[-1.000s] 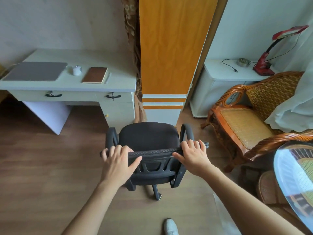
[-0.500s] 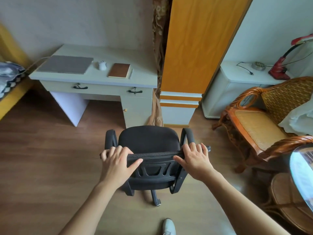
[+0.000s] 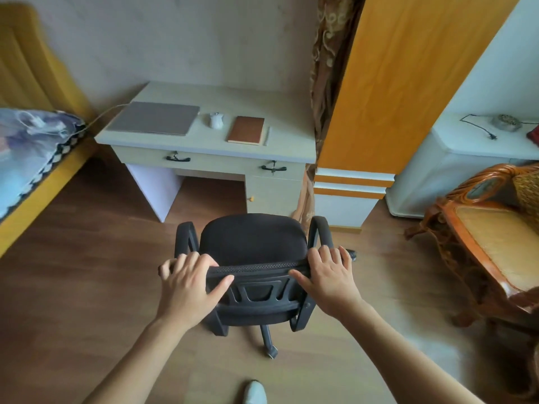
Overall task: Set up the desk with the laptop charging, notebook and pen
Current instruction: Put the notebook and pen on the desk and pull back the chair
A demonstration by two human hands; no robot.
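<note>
A closed grey laptop (image 3: 153,118) lies on the left of the pale desk (image 3: 210,94), with a white cable (image 3: 102,114) running off its left side toward the bed. A white mouse (image 3: 216,120) sits beside it, then a brown notebook (image 3: 246,130) with a pale pen (image 3: 267,136) along its right edge. In front of the desk stands a black office chair (image 3: 250,240). My left hand (image 3: 186,284) and my right hand (image 3: 328,278) both grip the top of its backrest.
A bed (image 3: 32,141) with a patterned pillow is at the left. An orange wardrobe (image 3: 408,83) stands right of the desk, then a white cabinet (image 3: 455,158) with a loose black cord, and a wicker armchair (image 3: 490,240). Wooden floor surrounds the chair.
The view has swung left and the bed has come into sight. The chair, held by both hands, sits closer to the desk front. The things on the desk have not moved.
</note>
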